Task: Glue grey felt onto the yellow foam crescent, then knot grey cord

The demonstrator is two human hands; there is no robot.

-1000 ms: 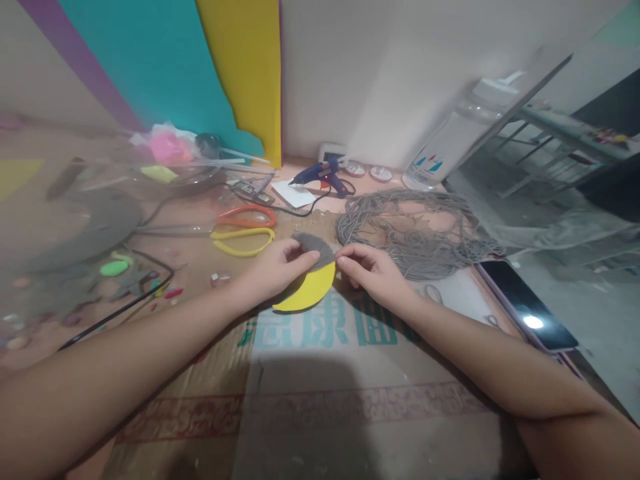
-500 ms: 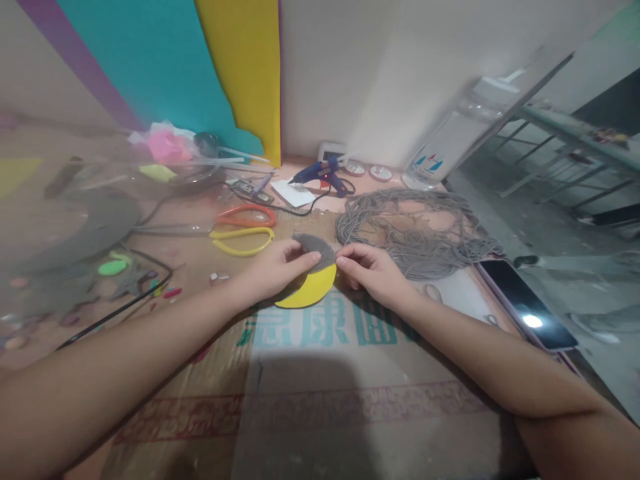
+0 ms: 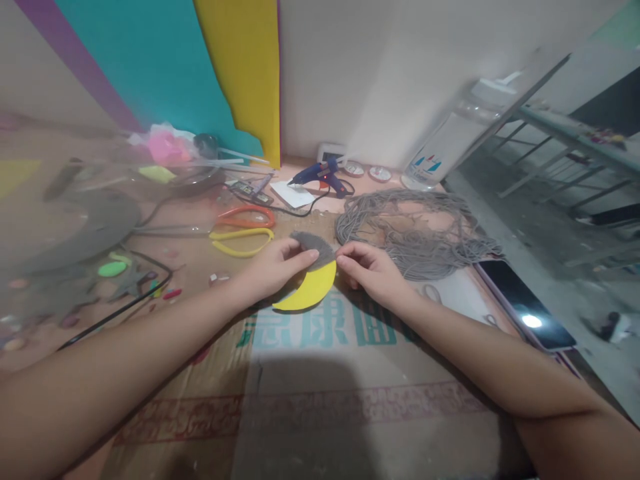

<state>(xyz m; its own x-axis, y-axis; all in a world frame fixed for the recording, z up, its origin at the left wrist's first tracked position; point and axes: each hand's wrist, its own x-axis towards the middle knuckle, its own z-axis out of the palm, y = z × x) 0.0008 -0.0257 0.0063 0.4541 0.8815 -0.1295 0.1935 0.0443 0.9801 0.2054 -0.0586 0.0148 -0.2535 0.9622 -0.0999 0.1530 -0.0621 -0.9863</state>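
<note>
A yellow crescent-shaped piece [image 3: 316, 288] is held over the table, its upper part covered with grey cord [image 3: 314, 247]. My left hand [image 3: 283, 268] pinches it at the grey part, thumb on top. My right hand [image 3: 367, 268] is closed at the crescent's right edge, thumb and forefinger pressed together where the grey meets the yellow. What those fingertips hold is too small to make out. A large tangled coil of grey cord [image 3: 425, 263] lies just behind my right hand.
Orange and yellow scissors [image 3: 243, 252] lie behind my left hand. A blue glue gun [image 3: 320, 173] rests at the back, near a clear bottle [image 3: 445, 143]. A phone [image 3: 527, 307] lies at the right edge. Beads and a dark cable are at left.
The crescent has tilted slightly, and its lower yellow tip shows a little more. Both hands remain nearly in place. A foot in the background at right has moved.
</note>
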